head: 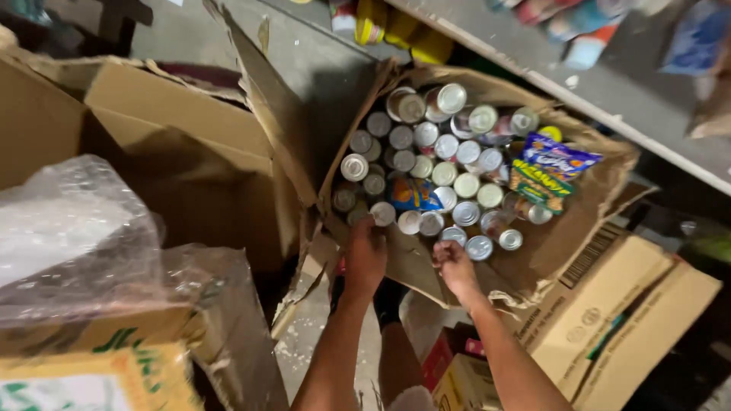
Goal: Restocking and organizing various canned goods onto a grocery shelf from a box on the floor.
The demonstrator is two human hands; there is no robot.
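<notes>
I'm looking down on a big torn cardboard box (586, 198), flaps splayed, packed with upright tin cans (426, 152) showing their silver lids, and it sits between an empty brown carton (167, 144) on the left and a flattened printed carton (609, 304) on the right. A crumpled clear plastic sheet (68, 228) bulges over another box at lower left. On top of the cans lies a blue-and-green snack packet (550, 173), and a smaller blue-and-yellow packet (413, 195) is tucked among them. My left hand (367, 255) curls over the box's near edge, fingers closed around a can in the front row (382, 214). My right hand (454, 262) is bunched at the same edge, fingertips just beside a silver can (479, 247); I can't tell whether it pinches anything
</notes>
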